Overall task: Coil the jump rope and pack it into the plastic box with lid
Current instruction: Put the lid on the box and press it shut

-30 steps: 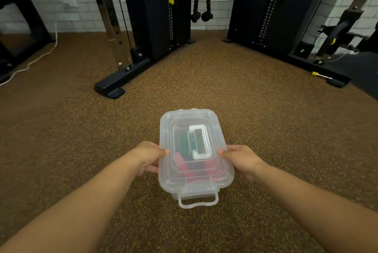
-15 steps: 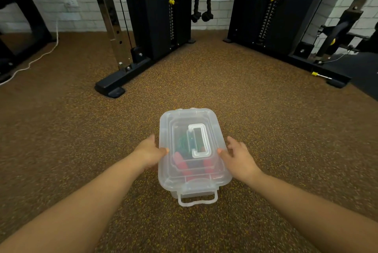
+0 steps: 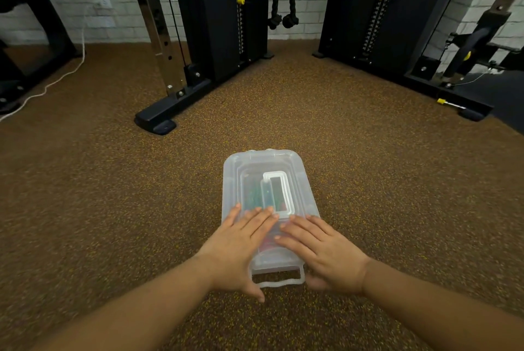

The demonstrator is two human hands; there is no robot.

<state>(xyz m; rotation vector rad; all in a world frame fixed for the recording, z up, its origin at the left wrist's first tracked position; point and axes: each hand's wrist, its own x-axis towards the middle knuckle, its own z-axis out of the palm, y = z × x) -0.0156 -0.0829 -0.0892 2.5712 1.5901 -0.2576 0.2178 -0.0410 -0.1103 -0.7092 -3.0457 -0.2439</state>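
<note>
The clear plastic box stands on the speckled brown floor in front of me, its lid on top with a white handle lying flat. Through the plastic I make out the jump rope, green and red, blurred. My left hand lies flat, fingers spread, on the near left part of the lid. My right hand lies flat on the near right part, fingertips nearly meeting the left's. Both thumbs hang by the front clasp.
A black cable machine with a foot stands at the back left, a second black frame at the back right. Two knotted ropes hang between them. A white cord trails on the floor at the far left.
Both hands have left the box's sides and moved onto the lid, palms down. The box has stayed where it was.
</note>
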